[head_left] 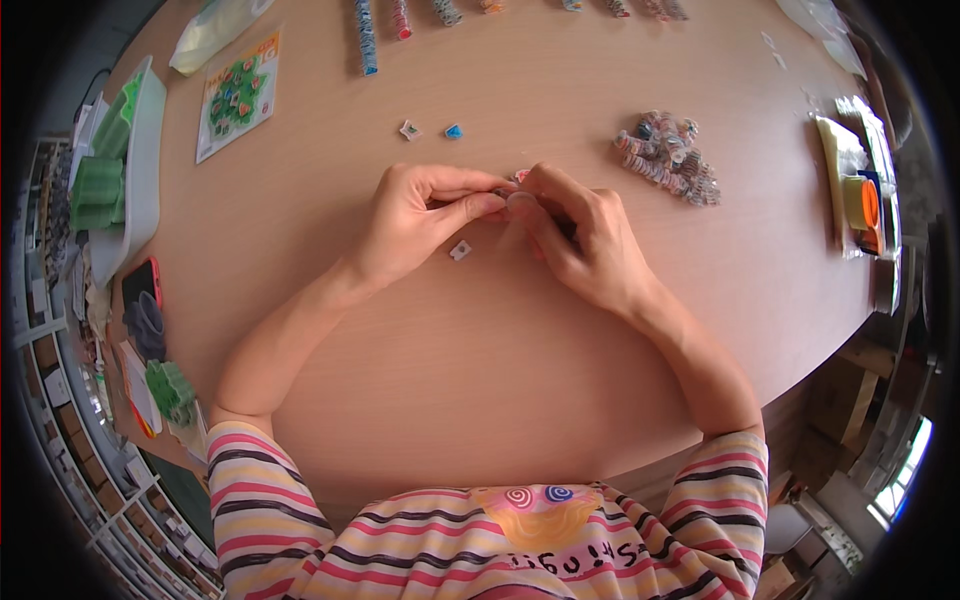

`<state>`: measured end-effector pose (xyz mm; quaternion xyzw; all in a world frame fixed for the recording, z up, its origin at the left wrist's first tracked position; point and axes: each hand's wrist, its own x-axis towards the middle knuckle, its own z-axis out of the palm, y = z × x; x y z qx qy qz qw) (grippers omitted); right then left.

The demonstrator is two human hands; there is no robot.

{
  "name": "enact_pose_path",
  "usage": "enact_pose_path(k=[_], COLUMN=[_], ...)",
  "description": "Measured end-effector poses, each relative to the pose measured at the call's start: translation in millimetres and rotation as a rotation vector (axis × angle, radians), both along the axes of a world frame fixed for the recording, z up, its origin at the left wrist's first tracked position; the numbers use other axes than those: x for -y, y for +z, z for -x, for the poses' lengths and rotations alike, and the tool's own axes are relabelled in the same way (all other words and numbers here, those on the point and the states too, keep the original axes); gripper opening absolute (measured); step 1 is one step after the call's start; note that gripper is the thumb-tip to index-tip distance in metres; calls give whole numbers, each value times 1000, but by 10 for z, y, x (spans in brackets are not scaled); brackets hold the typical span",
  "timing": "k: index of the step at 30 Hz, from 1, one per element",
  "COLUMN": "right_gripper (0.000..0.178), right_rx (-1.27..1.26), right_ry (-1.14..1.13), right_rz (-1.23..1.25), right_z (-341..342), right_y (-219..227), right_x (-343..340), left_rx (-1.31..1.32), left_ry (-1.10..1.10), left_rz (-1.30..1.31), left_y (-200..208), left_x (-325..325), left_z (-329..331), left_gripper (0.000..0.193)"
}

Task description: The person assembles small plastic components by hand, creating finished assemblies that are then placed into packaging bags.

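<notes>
Over the middle of the table, my left hand (pixel 415 218) and my right hand (pixel 592 238) meet at their fingertips. Thumb and fingers of each are pinched together on something small, mostly hidden by the fingers. A bit of red (pixel 521 176) shows just behind the fingertips. Near my left hand lies a small white piece (pixel 460 250) with a dark mark. Beyond the hands sit a small white-and-green piece (pixel 411 130) and a small blue piece (pixel 454 131), apart from each other.
Rows of stacked small pieces (pixel 366 40) line the far edge. Right of my hands is a heap of similar stacks (pixel 670 158). A printed card (pixel 240 95) and a white tray with green parts (pixel 150 150) are at left. Packets and an orange roll (pixel 860 203) stand at right.
</notes>
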<state>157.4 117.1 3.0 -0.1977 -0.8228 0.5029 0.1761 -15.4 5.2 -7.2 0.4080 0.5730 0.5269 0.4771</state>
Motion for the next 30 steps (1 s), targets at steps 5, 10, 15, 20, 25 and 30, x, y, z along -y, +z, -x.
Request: enact_pose_path(k=[5, 10, 15, 20, 25, 30], right_gripper=[13, 25, 24, 23, 23, 21], right_rx=[-1, -7, -95, -173, -185, -75], right_ry=[11, -67, -90, -106, -88, -84], right_rz=[191, 358, 480, 525, 527, 373], right_z=[-58, -81, -74, -65, -82, -53], right_y=[16, -15, -13, -51, -63, -40], right_x=[-47, -65, -70, -88, -89, -60], left_rx=[-4, -671, -803, -1054, -884, -583], left_ry=[-68, -167, -48, 0, -46, -55], left_rz=[52, 211, 151, -185, -226, -157], left_y=[261, 452, 455, 318, 38, 43], left_x=[16, 137, 126, 9, -118, -85], left_z=[233, 546, 495, 32, -99, -143], left_gripper=[19, 22, 33, 29, 25, 14])
